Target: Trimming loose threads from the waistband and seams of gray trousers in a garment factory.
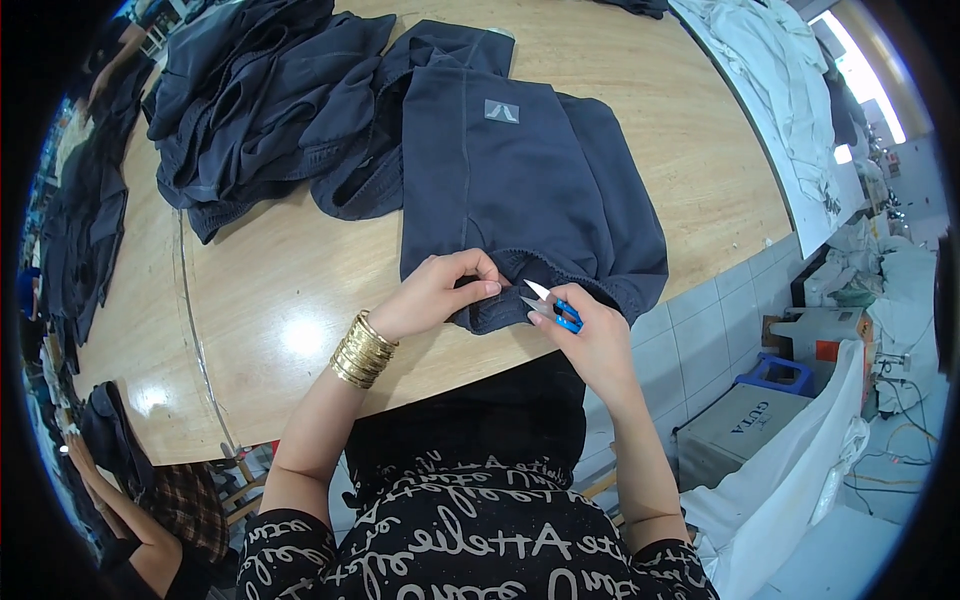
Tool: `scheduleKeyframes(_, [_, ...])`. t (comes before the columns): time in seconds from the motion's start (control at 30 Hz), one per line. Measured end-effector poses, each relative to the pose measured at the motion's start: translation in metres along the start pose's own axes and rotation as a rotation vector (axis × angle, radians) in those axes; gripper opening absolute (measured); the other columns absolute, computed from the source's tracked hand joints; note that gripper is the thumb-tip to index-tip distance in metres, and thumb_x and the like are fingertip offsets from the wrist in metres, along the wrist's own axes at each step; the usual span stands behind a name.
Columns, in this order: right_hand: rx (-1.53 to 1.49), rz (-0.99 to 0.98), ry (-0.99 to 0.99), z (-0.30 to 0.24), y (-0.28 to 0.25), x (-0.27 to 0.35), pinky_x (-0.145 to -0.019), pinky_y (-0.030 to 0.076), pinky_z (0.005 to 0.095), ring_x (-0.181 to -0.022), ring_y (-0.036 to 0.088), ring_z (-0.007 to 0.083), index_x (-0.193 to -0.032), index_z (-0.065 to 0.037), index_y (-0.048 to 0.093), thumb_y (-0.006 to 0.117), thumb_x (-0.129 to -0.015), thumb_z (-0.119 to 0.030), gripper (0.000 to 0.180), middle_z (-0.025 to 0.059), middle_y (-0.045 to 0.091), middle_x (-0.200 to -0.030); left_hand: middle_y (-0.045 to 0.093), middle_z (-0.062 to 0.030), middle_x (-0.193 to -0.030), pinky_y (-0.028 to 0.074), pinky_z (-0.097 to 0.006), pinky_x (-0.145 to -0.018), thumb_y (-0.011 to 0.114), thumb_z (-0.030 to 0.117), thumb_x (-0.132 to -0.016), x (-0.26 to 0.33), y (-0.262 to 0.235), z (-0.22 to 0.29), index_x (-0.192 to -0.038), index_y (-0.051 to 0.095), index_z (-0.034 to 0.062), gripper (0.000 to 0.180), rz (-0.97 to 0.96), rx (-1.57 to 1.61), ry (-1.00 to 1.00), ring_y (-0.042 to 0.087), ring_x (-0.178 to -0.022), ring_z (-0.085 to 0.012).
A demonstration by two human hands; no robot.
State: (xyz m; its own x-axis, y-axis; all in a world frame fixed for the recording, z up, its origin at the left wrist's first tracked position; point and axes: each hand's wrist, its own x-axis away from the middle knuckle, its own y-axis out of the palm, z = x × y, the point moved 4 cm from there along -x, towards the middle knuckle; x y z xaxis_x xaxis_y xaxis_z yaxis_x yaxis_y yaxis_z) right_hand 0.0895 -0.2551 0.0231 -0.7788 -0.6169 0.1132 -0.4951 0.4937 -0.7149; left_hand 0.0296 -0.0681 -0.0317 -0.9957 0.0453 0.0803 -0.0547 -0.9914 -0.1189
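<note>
1. Along the near edge of the wooden table [280, 290] lies a dark garment [510, 180], its gathered edge [497, 318] foremost, presumably for easy reach.
2. The left hand [440, 292] pinches that edge between thumb and forefinger, probably to steady the cloth.
3. The right hand [598, 335] grips blue-handled snips [568, 314], 2 blades parted and aimed leftward, likely so their tips sit near the pinched spot.
4. Farther back, left, a heap of dark garments [260, 110] rests, apparently set aside.

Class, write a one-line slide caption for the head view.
At a table, the left hand touches a dark garment while the right hand holds open, blue-handled snips.
</note>
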Motion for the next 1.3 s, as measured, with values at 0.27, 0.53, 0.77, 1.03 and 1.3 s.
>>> scheduleKeyframes(0.27, [0.027,-0.121,-0.043,0.014,0.003,-0.002,-0.065,0.047,0.033,-0.069,0.061,0.0259,-0.092,-0.005,0.059,0.065,-0.089,-0.026,0.022,0.0115,0.063,-0.077,0.07,-0.0073,-0.098,0.048,-0.026,-0.082,0.059,0.017,-0.094,0.001,0.0,0.004,-0.094,0.058,0.0011,0.016,-0.012,0.105,-0.046,0.062,-0.091,-0.0093])
scheduleKeyframes(0.53, [0.232,-0.08,-0.196,0.006,0.002,-0.008,-0.056,0.045,0.0357,-0.061,0.059,0.0286,-0.083,-0.005,0.059,0.067,-0.085,-0.034,0.03,0.0123,0.059,-0.065,0.07,-0.0068,-0.097,0.048,-0.024,-0.079,0.059,0.016,-0.094,0.001,0.001,0.0,-0.096,0.059,0.001,0.015,0.0,0.078,-0.02,0.061,-0.088,-0.0076])
scheduleKeyframes(0.77, [0.265,-0.023,-0.275,0.004,0.007,-0.012,-0.052,0.043,0.0357,-0.057,0.059,0.0274,-0.08,-0.006,0.058,0.067,-0.085,-0.034,0.03,0.0115,0.058,-0.063,0.07,-0.0085,-0.097,0.049,-0.025,-0.08,0.06,0.015,-0.093,0.0,0.001,-0.002,-0.095,0.059,-0.0002,0.016,0.003,0.102,-0.001,0.062,-0.088,-0.0091])
scheduleKeyframes(1.03, [0.266,-0.012,-0.317,0.001,0.007,-0.013,-0.052,0.044,0.0354,-0.057,0.059,0.0267,-0.079,-0.007,0.058,0.068,-0.084,-0.035,0.031,0.0108,0.057,-0.062,0.068,-0.0099,-0.103,0.046,-0.027,-0.087,0.057,0.013,-0.095,0.001,0.001,-0.001,-0.093,0.056,0.0006,0.013,-0.039,0.116,-0.051,0.059,-0.096,-0.0098])
scheduleKeyframes(1.3, [0.3,0.009,-0.422,-0.007,0.007,-0.016,-0.052,0.046,0.0347,-0.056,0.06,0.0233,-0.074,-0.008,0.054,0.066,-0.085,-0.037,0.034,0.0069,0.057,-0.058,0.069,-0.009,-0.095,0.05,-0.027,-0.084,0.059,0.014,-0.094,0.0,0.002,-0.002,-0.09,0.057,0.001,0.014,-0.015,0.13,-0.014,0.065,-0.096,-0.0128])
